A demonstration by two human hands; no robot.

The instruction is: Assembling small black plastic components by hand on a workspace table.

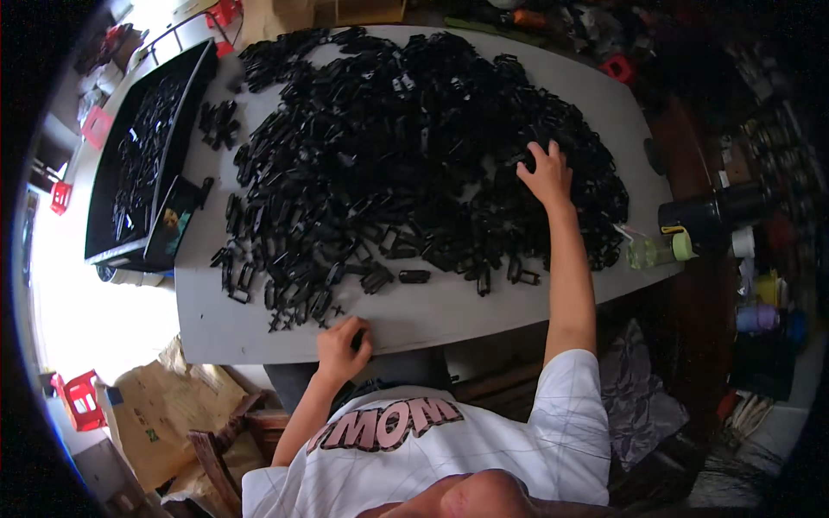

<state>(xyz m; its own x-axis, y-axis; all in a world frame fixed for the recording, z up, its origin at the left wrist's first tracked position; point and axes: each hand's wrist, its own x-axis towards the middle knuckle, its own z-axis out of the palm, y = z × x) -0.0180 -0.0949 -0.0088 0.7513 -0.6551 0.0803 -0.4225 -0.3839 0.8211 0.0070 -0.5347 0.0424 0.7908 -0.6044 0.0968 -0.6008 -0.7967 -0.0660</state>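
The right hand (546,175) rests spread on the heap of black plastic parts (414,147) covering the desk (466,315). The left hand (343,345), curled around one small part, sits at the near desk edge, just below the heap.

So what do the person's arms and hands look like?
Both forearms are bare, with no gloves, rings or watch visible on the left hand or the right hand. Short white sleeves with thin crossing lines cover the upper arms, part of a white T-shirt with pink lettering.
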